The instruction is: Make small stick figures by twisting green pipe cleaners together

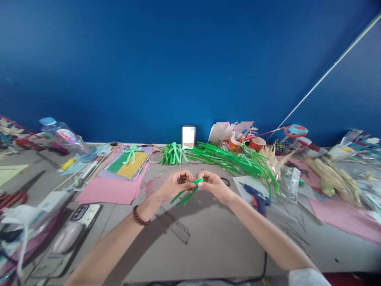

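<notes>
Green pipe cleaners (190, 194) are pinched between both hands above the middle of the table, their loose ends hanging down to the left. My left hand (178, 183), a dark red bead bracelet on its wrist, has its fingers closed on them. Close beside it, my right hand (212, 184) grips their upper bent end with thumb and fingertips. Just behind the hands stands a bunch of finished-looking green pipe cleaner figures (175, 153). To its right lies a long heap of loose green pipe cleaners (229, 157). A clear ruler (174, 225) lies below the hands.
A blue glue gun (257, 198) rests on white paper at right. Pink sheets (108, 191) and coloured paper lie left, with a pale green figure (131, 153) on top. A phone (188, 137) leans against the blue wall. Orange-handled scissors (14, 198) lie far left.
</notes>
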The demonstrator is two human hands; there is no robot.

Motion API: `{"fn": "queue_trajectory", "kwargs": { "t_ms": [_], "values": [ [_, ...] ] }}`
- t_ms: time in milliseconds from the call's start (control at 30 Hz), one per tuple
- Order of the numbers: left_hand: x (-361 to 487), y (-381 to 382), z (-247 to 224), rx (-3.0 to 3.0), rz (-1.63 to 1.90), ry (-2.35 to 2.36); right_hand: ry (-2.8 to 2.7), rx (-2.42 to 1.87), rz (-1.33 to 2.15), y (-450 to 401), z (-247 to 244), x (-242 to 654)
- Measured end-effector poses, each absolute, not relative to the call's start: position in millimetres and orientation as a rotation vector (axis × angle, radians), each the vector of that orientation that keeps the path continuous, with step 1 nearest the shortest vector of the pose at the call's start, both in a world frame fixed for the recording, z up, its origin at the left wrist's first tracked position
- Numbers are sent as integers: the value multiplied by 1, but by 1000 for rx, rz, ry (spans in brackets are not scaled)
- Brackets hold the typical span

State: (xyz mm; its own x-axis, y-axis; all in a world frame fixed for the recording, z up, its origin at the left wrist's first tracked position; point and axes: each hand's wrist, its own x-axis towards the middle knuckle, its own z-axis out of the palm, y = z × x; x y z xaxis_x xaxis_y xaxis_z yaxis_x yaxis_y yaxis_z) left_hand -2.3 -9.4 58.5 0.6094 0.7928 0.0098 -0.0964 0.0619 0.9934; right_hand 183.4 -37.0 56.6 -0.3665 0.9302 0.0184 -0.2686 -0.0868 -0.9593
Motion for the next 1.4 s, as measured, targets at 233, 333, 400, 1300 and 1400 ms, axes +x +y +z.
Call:
{"fn": "queue_trajectory", "kwargs": {
  "t_ms": [233, 333, 400, 1300, 1400],
  "values": [
    [-5, -9, 67, 1309, 723, 614, -1294, -778, 1784, -38, 60, 190],
    [-6, -9, 70, 1328, 700, 611, -1251, -799, 1889, -37, 60, 194],
    [-7, -9, 73, 1354, 671, 626, -1223, -833, 1909, -36, 59, 196],
    [-6, -13, 79, 2050, 573, 977, -1952, -1229, 934, -37, 60, 190],
    [-5, -16, 77, 2194, 625, 1027, -1997, -1207, 776, -39, 57, 186]
  ]
}}
